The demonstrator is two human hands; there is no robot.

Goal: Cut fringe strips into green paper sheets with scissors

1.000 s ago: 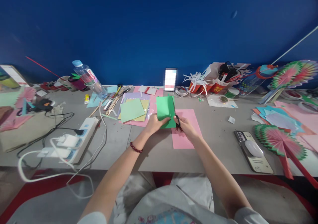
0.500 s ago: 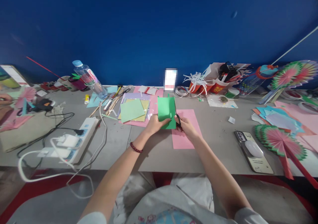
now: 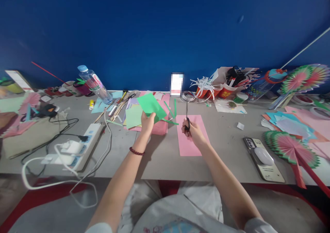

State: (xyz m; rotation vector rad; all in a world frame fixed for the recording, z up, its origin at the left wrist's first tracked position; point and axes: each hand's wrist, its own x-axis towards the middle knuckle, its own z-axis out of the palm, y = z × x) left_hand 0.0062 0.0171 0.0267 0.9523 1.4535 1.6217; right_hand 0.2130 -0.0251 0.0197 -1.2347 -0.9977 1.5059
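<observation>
Scissors (image 3: 188, 122) point forward, gripped in the right hand (image 3: 193, 129), above pink paper (image 3: 190, 147); fingers of the left hand (image 3: 147, 123) pinch green paper (image 3: 151, 105).

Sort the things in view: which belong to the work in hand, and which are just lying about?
Work in hand:
green paper, in the left hand
scissors, in the right hand
green strips, probably

Apparently lying about:
bottle
power strip
phone
pleated fan
</observation>
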